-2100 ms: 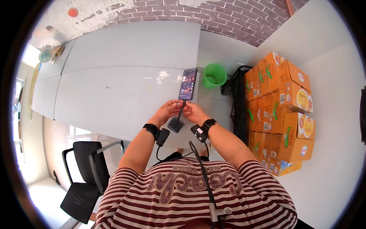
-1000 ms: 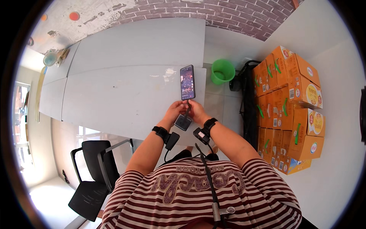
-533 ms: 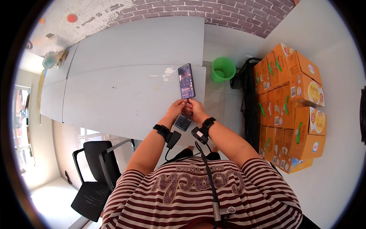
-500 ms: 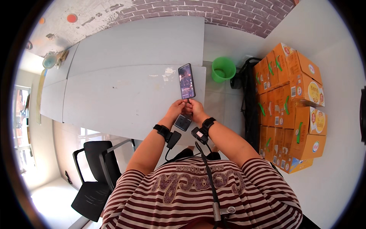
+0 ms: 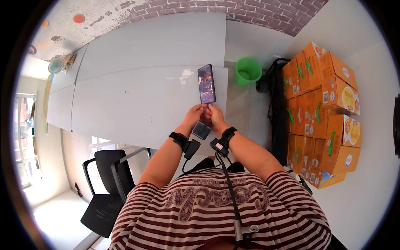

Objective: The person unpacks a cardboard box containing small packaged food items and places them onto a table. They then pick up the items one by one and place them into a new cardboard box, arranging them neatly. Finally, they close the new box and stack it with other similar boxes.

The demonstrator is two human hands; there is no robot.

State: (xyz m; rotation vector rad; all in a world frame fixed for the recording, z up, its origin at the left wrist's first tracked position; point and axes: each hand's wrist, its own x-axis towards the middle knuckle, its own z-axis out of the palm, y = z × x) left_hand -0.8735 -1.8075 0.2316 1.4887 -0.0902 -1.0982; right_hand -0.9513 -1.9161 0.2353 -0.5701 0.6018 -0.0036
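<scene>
A smartphone (image 5: 206, 84) with a lit screen lies face up near the right edge of the pale grey table (image 5: 137, 96). My left hand (image 5: 194, 116) and my right hand (image 5: 215, 116) meet at the phone's lower end, fingers pinched together. My right fingertips are right at the phone's bottom edge. Between the fingers is something small, mostly hidden, perhaps a cable end. Just below the hands is a dark square device (image 5: 201, 130) with rounded corners, close to the left palm. I cannot tell whether it is held or resting. Both wrists wear black strapped devices.
A green bin (image 5: 248, 71) stands on the floor beyond the table's right edge. Stacked orange cartons (image 5: 316, 121) line the right wall, beside a black folded item (image 5: 278, 108). A black chair (image 5: 109, 179) stands at the near left. A glass jar (image 5: 56, 65) sits at the far left.
The whole view has shifted slightly. My right fingertips now cover the small dark piece that showed at the phone's lower end. Both hands stay close together there.
</scene>
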